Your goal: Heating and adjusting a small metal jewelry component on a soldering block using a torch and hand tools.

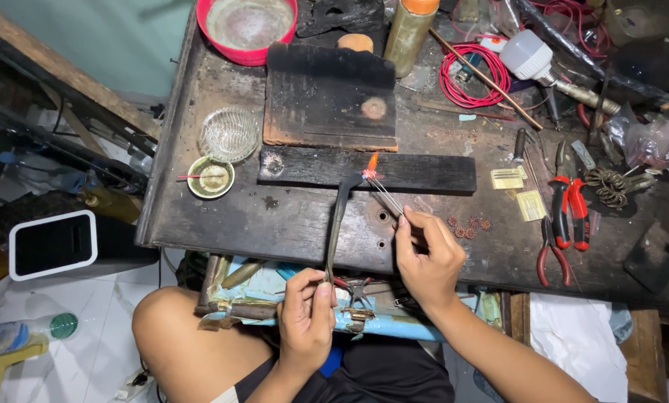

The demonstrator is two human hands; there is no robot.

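My left hand (307, 319) grips a thin dark torch (337, 224) whose bent tip points at a charred black board (424, 172). An orange flame (371, 165) burns at the tip, on a small glowing piece (367, 175). My right hand (424, 261) holds fine metal tweezers (387, 195) whose points meet that glowing piece on the board. Several small reddish flower-shaped pieces (469, 226) lie on the dark workbench (230, 216) just right of my right hand.
A larger scorched block (327, 97) lies behind the board, with a red bowl (246, 28) at the back. A glass dish (229, 134) and a small cup (211, 177) sit left. Red-handled pliers (566, 216), red wire coil (472, 75), a cylinder (410, 30) and clutter fill the right.
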